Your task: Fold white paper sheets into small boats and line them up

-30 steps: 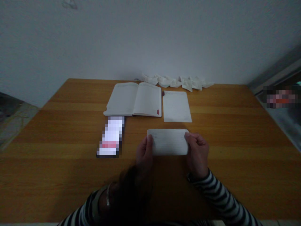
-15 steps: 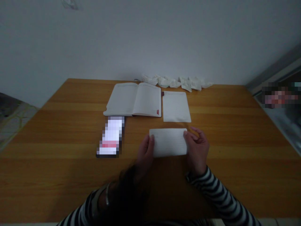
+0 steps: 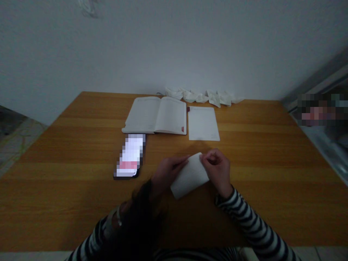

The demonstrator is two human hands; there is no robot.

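Between my two hands is a small white sheet of paper (image 3: 190, 177), tilted with its right end higher. My left hand (image 3: 169, 170) grips its upper left edge, thumb and fingers closed on it. At the upper right corner, my right hand (image 3: 216, 169) pinches the paper between thumb and forefinger. Beyond the hands lies a loose lined sheet (image 3: 203, 124), flat on the table. An open notebook (image 3: 157, 115) with blank-looking pages rests to the left of that sheet.
A phone (image 3: 129, 156) with a lit, blurred screen lies below the notebook on the wooden table (image 3: 258, 152). Several crumpled white paper pieces (image 3: 201, 96) sit in a row along the wall (image 3: 174, 43). A pixelated patch (image 3: 318, 112) shows beyond the table's right edge.
The paper has turned from level to slanted, its left end now lower. My left hand has shifted up along its edge; my right hand has moved slightly left.
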